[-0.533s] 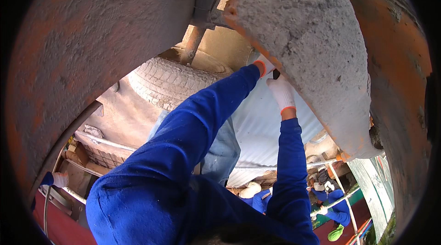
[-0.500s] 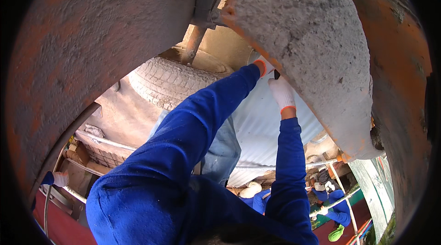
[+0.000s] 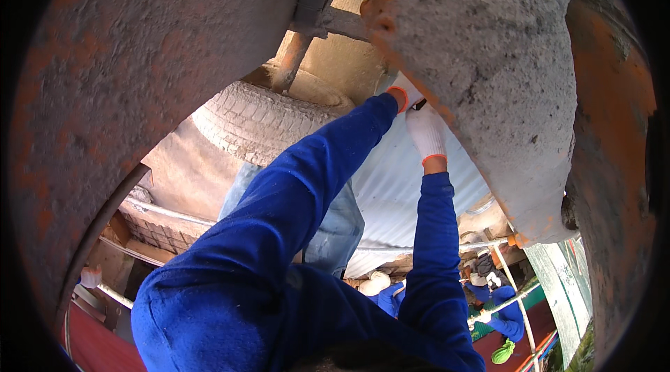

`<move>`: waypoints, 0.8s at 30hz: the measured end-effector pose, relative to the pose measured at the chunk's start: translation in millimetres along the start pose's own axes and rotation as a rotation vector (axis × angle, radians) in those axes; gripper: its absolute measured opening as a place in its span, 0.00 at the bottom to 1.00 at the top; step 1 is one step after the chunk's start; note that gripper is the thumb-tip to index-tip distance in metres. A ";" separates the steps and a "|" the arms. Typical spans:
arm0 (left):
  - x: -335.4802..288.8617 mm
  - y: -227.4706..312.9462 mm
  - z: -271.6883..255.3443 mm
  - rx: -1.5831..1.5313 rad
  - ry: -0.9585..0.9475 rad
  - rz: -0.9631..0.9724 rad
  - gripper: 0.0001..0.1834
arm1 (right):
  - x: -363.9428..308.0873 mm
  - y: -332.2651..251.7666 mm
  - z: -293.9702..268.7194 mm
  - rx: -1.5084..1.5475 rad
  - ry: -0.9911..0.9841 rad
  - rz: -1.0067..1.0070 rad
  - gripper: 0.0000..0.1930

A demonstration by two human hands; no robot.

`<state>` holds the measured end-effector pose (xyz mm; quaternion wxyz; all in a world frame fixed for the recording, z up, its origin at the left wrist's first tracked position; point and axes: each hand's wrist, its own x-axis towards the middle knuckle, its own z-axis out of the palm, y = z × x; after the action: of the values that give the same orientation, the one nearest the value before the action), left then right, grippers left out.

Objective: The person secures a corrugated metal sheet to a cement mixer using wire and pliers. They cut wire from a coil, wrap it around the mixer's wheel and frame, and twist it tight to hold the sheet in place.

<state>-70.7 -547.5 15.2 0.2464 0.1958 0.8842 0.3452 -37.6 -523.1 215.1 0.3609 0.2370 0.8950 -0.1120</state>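
Observation:
My right hand (image 3: 426, 131), in a white knit glove with an orange cuff, is closed on a small black object (image 3: 419, 104), perhaps a handle; the rest of it is hidden. Just beyond it is my left hand (image 3: 410, 91), in a matching glove. Its fingers go out of sight behind the edge of a large cement-crusted metal plate (image 3: 488, 86), so I cannot see what they touch. Below both hands lies a pale corrugated sheet (image 3: 398, 183).
A mud-caked tire (image 3: 258, 124) lies left of my arms, by a rusty post (image 3: 292, 61). Another crusted metal wall (image 3: 153, 37) fills the upper left. Below are pale rails (image 3: 412, 250) and a person in blue (image 3: 504, 313) at lower right. Another gloved hand (image 3: 91, 276) shows at lower left.
My right hand has moved up slightly, nearer my left hand, and less of the black object shows. The crusted plate now sits a little farther right in view.

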 end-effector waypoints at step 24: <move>-12.5 -0.4 -126.1 -1.277 -0.569 -0.545 0.12 | 17.4 17.5 71.5 3.083 -1.257 0.144 0.10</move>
<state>-132.7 -619.1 99.5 0.6080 -0.1294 0.4313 0.6539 2.8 -528.6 151.3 -0.0882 -0.3062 0.3343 0.8869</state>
